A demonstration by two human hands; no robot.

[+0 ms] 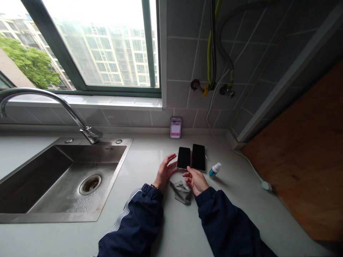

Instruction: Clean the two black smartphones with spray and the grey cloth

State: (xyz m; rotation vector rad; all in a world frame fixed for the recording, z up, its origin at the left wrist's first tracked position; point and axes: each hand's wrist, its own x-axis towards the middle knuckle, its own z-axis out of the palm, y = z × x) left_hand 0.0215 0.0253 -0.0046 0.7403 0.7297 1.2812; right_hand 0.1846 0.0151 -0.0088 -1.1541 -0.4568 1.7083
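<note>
Two smartphones with dark screens lie side by side on the counter, a smaller left phone (183, 157) and a larger right phone (198, 157). My left hand (165, 170) is beside the smaller phone's left edge, its fingers spread and holding nothing. At that phone's lower right corner is my right hand (197, 180), fingers loosely bent and apart, with no object visible in it; whether a fingertip touches the phone is unclear. A crumpled grey cloth (182, 194) rests between my wrists. Right of the larger phone stands a small blue-and-white pump bottle (214, 170).
A steel sink (115, 178) with a curved faucet (66, 109) is at left. A small upright card or device with a blurred face (175, 127) leans against the back wall. A white cable (233, 150) runs to a plug (266, 185) near the wooden panel (302, 153) at right.
</note>
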